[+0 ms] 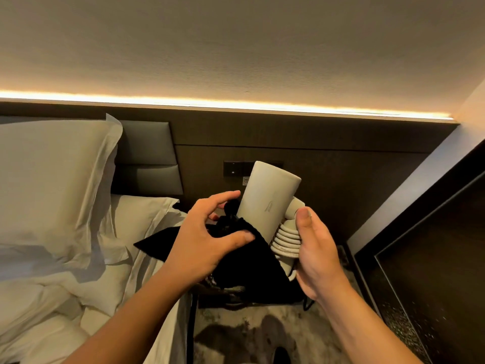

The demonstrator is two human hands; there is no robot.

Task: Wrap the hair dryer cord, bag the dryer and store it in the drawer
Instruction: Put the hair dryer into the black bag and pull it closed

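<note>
So the dryer [267,203] is up in the air between both hands, off-white, barrel tilted a bit with its flat end pointing up toward the dark wall panel [341,164]. The cord [286,239] is already coiled tight around the handle in neat loops, and the right hand [315,248] is wrapped around that coiled handle, thumb up top pressing near where handle meets barrel. Left hand [207,237] has the black bag [246,261] pinched between thumb and fingers, fingers half curled and spread, right beside the lower end of the barrel. The bottom of the barrel looks like it's touching or just dipping into the bag's mouth (can't really tell which, the fabric is pure black and swallows all detail). The bag hangs down below both hands over the patterned carpet [236,327]. Bed [52,285] with white pillows [52,166] is off to the left, a dark cabinet [433,258] sits on the right, and there's a warm light strip [236,103] glowing along the wall above the panel.
</note>
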